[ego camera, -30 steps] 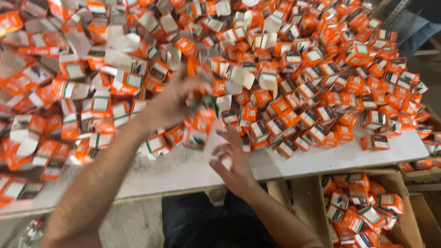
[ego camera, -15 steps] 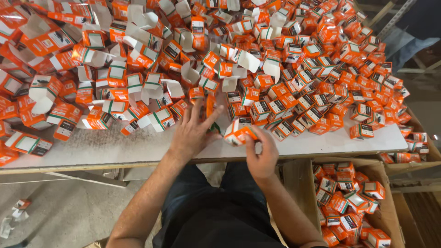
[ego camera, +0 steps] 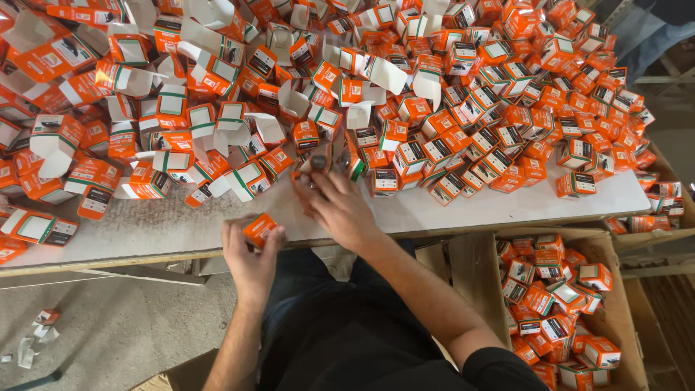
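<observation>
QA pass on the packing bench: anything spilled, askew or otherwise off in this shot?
Yes. A few small boxes and white scraps lie on the concrete floor at lower left, off the table. At the table's right edge, orange boxes spill down past it. Many cartons in the heap sit with flaps open.

Your left hand now sits at the desk edge with a small orange box in its grip, pulled back from the pile. Your right hand now reaches forward to the box pile.

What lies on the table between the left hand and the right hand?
Only bare table. In the head view, nothing lies between the left hand, holding a small orange box, and the right hand.
</observation>
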`<state>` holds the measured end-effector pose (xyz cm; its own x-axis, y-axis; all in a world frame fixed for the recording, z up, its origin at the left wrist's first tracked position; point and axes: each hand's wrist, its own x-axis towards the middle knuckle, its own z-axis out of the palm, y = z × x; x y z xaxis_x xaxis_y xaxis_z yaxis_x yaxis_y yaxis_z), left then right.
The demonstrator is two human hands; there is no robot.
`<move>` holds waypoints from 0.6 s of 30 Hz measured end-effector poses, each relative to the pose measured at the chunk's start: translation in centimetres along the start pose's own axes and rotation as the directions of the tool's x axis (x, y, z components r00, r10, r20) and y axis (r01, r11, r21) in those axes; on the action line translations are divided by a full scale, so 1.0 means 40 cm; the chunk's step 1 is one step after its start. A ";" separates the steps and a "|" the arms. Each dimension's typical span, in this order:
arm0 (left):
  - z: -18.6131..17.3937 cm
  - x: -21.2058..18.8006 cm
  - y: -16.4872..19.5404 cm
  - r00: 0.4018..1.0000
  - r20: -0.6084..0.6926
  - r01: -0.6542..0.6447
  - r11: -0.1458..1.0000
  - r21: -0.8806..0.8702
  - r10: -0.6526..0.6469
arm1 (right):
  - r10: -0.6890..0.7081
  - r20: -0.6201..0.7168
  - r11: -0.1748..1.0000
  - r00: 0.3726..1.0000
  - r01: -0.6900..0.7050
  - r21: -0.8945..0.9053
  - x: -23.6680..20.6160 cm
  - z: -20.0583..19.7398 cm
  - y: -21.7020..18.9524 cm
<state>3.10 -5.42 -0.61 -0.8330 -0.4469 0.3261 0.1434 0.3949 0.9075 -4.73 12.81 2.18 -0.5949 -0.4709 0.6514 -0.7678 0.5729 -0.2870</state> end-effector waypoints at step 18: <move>0.092 0.033 0.093 0.785 0.386 -0.601 0.747 0.285 0.485 | 0.273 -0.024 0.868 0.962 -0.235 0.437 -0.137 -0.037 0.044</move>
<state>0.57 -1.56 2.22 -0.7907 0.1506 0.5935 0.4558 0.7919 0.4063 -2.45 17.38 -0.87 -0.7758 -0.2805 0.5652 -0.6306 0.3150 -0.7093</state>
